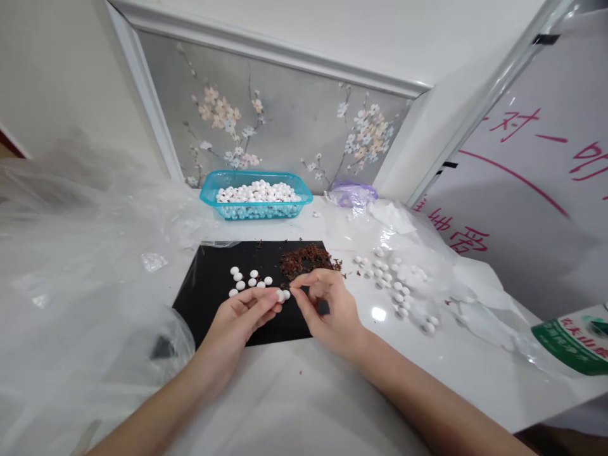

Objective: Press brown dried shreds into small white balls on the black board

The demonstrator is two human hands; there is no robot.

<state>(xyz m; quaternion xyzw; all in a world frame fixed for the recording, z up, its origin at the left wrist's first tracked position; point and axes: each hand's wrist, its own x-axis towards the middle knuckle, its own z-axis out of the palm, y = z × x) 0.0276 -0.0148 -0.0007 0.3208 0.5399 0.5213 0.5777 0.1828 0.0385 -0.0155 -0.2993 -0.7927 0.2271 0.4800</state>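
Your right hand [327,310] is pinching its thumb and forefinger together right at the white beads [283,295], where the loosely curled fingers of your left hand [242,323] are reaching them, above a black mat [209,310] (whether either hand is actually gripping a bead, I cannot tell). Reddish-brown shreds [304,261] are piling up beyond your fingers, a cluster of beads [389,282] is lying on the white table [456,354] to your right, and a teal basket [256,175] is sitting farther ahead.

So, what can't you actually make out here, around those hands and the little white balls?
Head view only:
What the right hand pinches: its fingers hide it.
The green-and-white packet: the right edge cuts it off.
The dark object at left: cloudy plastic sheeting blurs it.
The brown shreds: too small to identify.
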